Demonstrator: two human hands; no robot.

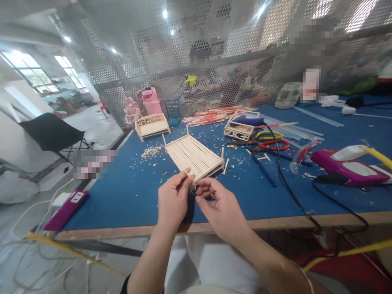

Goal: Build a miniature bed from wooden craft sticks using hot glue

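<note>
A miniature bed-like frame [196, 153] of pale wooden sticks, with short posts at its corners, lies on the blue tabletop in front of me. My left hand [174, 196] pinches its near corner between thumb and fingers. Just to the right of that corner is my right hand [221, 204], its fingers curled in toward the thumb; whatever they hold, if anything, is too small to make out. Small stick offcuts [151, 152] are heaped left of the frame. One loose stick [226, 166] rests by its right side.
Behind stand a small stick bench [152, 125] and another stick model [240, 130] with a blue-handled tool on it. Red-handled scissors [275, 144], a black cable [280, 163] and a purple power strip [349, 167] lie right. Another power strip [66, 210] sits at the left edge. Perforated mesh [137, 61] rises behind.
</note>
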